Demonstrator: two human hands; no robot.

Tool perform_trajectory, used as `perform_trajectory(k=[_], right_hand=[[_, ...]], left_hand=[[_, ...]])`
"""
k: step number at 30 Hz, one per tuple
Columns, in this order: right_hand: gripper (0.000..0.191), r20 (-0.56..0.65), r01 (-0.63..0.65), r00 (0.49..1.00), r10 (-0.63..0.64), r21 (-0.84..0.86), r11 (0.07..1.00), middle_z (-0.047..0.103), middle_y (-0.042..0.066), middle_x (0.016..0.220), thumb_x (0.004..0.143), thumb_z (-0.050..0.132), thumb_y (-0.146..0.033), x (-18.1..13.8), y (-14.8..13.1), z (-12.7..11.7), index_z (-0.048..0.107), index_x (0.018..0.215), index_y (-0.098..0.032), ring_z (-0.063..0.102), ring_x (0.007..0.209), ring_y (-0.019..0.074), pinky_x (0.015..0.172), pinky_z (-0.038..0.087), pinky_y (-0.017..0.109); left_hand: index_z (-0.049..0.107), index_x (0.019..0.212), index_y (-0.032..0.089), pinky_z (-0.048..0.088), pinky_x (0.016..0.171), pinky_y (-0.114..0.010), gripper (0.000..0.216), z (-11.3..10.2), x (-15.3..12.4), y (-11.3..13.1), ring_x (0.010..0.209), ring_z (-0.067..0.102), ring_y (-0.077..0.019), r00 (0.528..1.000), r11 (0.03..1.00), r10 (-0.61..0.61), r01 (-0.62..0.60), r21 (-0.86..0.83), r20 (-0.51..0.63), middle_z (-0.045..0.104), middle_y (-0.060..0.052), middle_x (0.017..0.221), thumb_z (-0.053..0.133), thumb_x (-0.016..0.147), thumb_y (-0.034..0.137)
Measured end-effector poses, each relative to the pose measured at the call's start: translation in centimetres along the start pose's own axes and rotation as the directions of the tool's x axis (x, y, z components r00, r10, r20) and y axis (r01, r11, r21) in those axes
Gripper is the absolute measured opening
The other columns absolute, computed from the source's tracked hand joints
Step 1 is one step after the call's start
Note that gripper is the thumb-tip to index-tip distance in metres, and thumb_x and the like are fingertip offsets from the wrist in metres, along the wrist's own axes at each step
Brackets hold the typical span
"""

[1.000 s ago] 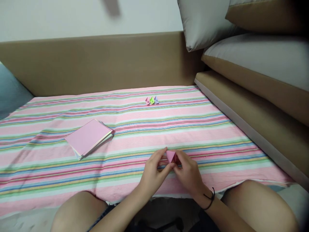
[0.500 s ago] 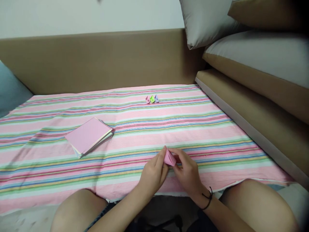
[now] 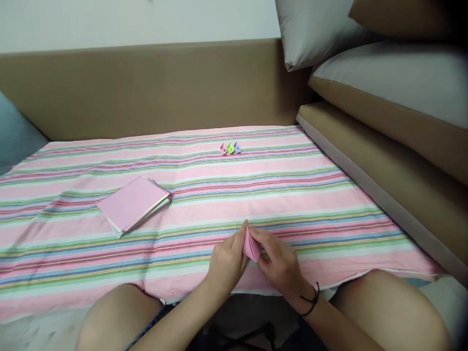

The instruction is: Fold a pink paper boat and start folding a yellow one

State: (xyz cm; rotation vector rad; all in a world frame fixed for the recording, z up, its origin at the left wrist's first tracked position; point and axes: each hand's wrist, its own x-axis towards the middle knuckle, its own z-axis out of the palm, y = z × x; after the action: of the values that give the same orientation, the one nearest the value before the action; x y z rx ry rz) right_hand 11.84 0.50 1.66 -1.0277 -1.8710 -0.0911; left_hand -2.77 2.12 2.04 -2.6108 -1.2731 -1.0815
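Observation:
A small folded piece of pink paper (image 3: 251,247) is held between my two hands, above the near edge of the striped cloth. My left hand (image 3: 228,258) grips its left side, with thumb and fingers pressed along it. On the other side my right hand (image 3: 280,261) pinches the paper near its top and right edges. The paper shows pointed, layered folds facing me. Some fingertips are hidden behind it. A black cord bracelet (image 3: 311,300) circles my right wrist.
A stack of coloured paper (image 3: 134,204), pink on top, lies to the left on the striped cloth (image 3: 204,204). Three small folded paper pieces (image 3: 230,148) in pink, green and lilac stand in a row further back. Cushions (image 3: 387,131) are piled at the right.
The folded pink paper has turned and come slightly left and lower, both hands moving with it. My right fingers now lie higher along its edge.

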Motion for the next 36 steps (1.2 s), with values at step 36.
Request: perform_trajectory(k=[36], right_hand=[[0.016,-0.022,0.129,0.991,-0.131,-0.068,0.989,0.064,0.004,0.072,0.084,0.057,-0.011,-0.3,-1.3,-1.0,0.055,0.098,-0.016,0.06,0.066,0.0158,0.059,0.048,0.027]], left_hand=[[0.057,0.109,0.015,0.055,0.067,-0.023,0.025,-1.3,0.1,0.2,0.076,0.07,-0.0171,0.995,0.929,-0.093,0.094,-0.357,0.019,0.072,-0.007,0.086,0.047,0.087,0.02]])
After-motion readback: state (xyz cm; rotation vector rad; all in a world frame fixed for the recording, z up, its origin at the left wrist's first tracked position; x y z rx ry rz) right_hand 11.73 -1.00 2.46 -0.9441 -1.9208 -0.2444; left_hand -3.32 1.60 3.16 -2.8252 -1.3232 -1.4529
